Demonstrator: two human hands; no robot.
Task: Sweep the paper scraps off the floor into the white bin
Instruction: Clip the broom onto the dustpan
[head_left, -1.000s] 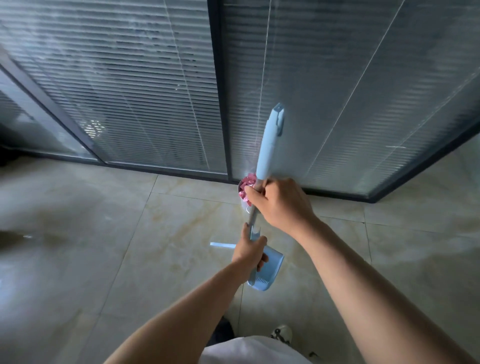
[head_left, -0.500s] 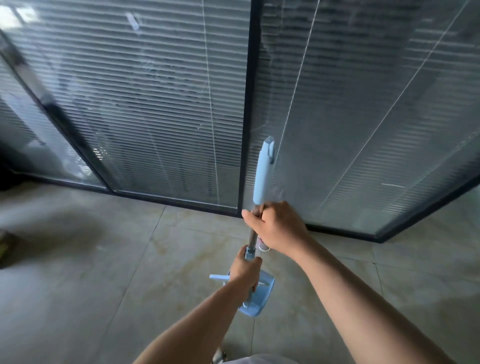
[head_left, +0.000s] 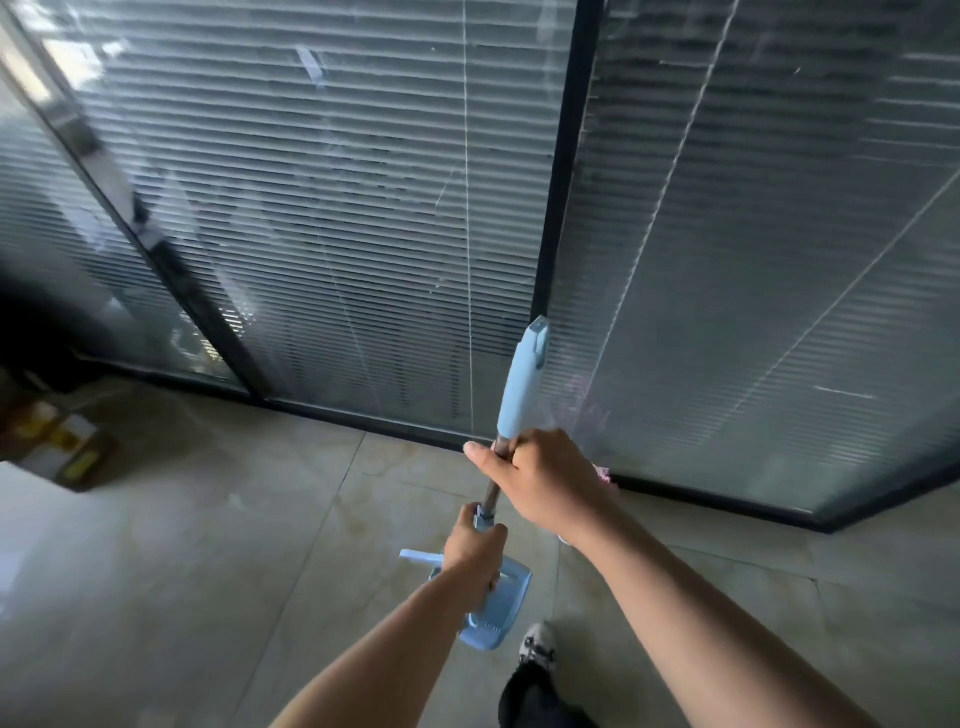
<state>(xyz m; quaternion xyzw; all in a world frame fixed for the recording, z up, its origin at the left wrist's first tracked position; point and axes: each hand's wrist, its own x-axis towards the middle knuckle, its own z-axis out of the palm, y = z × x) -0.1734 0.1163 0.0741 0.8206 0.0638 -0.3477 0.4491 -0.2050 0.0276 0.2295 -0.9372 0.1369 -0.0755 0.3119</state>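
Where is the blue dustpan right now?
Head view, low centre: the dustpan hangs over the floor tiles under the left hand, near a shoe.

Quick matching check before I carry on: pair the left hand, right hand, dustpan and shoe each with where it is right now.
Things:
1. left hand
2. right hand
3. dustpan
4. shoe

Places:
A. high on the pole, just under its light blue grip
B. low on the pole, just above the dustpan
C. on the floor tiles, right of the dustpan
D. at the pole's bottom end, under the lower hand

Pairs: 1-B, 2-A, 3-D, 4-C
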